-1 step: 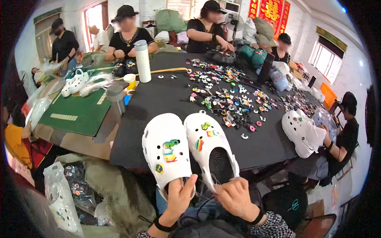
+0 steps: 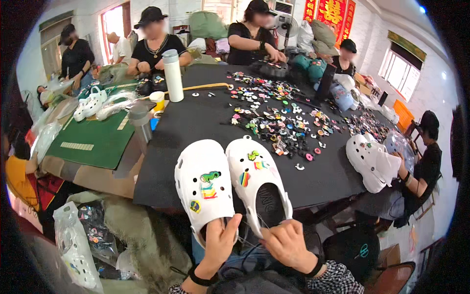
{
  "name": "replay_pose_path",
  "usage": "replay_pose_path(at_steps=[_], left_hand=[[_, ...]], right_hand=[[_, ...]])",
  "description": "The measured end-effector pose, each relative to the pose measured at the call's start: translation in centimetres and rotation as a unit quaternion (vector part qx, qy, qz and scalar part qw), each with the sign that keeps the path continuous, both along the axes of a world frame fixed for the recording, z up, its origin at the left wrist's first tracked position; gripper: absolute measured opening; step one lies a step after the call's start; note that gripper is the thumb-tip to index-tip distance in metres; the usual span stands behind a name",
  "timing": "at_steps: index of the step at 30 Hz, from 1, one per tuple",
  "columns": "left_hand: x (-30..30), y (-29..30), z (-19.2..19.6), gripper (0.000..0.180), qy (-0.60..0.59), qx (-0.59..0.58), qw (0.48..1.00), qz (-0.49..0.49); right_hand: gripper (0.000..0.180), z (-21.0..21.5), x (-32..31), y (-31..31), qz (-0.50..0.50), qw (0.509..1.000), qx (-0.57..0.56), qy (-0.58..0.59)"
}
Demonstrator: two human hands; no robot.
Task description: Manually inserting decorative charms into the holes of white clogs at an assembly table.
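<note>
Two white clogs with holes and colourful shoe charms lie side by side at the table's near edge, toes pointing away. My left hand [image 2: 219, 243] has its fingers inside the opening of the left clog [image 2: 201, 164] and its thumb outside, gripping it. At the heel of the right clog [image 2: 248, 159], my right hand [image 2: 291, 246] is closed in a pinch on a thin clear cord [image 2: 250, 241]. That cord runs between the heels of the two clogs. The fingertips of my left hand are hidden inside the shoe.
Loose shoe charms [image 2: 279, 122] spread over the black table [image 2: 191, 117]. A white bottle [image 2: 172, 76] and yellow cup [image 2: 157, 100] stand at the left. Another white clog [image 2: 364, 159] is at the right edge, bagged clogs [image 2: 76, 245] at lower left. Several people work around.
The view has shifted very slightly. Both hands keep their hold, and the clogs stay in place.
</note>
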State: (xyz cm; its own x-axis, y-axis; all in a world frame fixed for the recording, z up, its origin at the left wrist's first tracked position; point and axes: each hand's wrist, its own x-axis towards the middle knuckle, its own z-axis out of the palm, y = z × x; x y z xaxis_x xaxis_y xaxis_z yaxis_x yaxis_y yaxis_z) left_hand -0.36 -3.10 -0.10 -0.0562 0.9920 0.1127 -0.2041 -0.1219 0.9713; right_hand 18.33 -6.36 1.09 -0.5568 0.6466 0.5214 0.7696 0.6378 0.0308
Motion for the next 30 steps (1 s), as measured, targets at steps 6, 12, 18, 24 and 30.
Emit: replay_pose_path(at_steps=[6,12,18,24,30], left_hand=[[0.1,0.2,-1.5,0.029,0.031,0.003,0.999,0.009],[1.0,0.1,-0.5,0.031,-0.025,0.015,1.0,-0.01],[1.1,1.1,0.9,0.031,-0.029,-0.009,0.999,-0.021],[0.2,1.5,0.8,0.024,0.008,-0.012,0.999,-0.047],[0.3,1.7,0.9,0.025,0.031,0.005,0.998,-0.054]], right_hand=[[0.035,-2.4,-0.6,0.2,0.015,1.0,0.009,-0.002],[0.039,-3.3,-0.7,0.4,0.011,1.0,0.017,0.021],[0.047,-2.0,-1.6,0.8,0.051,0.998,0.0,0.021],[0.048,-1.4,-2.4,1.4,0.064,0.998,0.006,-0.011],[0.032,-0.2,-2.8,1.5,0.084,0.996,-0.029,0.003]])
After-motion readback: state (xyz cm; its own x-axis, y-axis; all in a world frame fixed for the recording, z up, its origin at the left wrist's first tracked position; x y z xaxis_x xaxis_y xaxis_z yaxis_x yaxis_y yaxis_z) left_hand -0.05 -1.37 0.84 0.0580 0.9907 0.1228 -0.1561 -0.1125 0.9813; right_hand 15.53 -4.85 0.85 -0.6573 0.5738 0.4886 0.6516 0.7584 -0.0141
